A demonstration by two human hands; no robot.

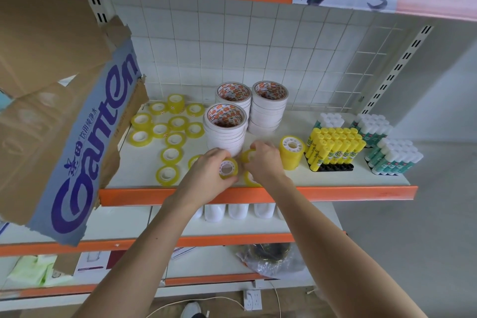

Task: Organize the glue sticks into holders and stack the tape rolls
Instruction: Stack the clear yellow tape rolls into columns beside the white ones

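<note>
A: What are the hands doing in the head view?

B: The left hand [206,175] is gripping a small yellow tape roll [228,168], holding it tilted just above the front of the shelf [335,178]. The right hand [263,162] is curling its fingers on another roll [248,155] lying on the shelf.

A: Where are the other rolls sitting?

B: Loose yellow rolls [175,139] are lying scattered on the left. Three white tape stacks [224,134] are standing behind the hands, and a yellow stack [291,152] is standing just right of them.

A: And the glue sticks?

B: Yellow sticks [333,148] and green sticks [392,157] are standing in holders on the right. A torn box [64,116] is leaning at the left.
</note>
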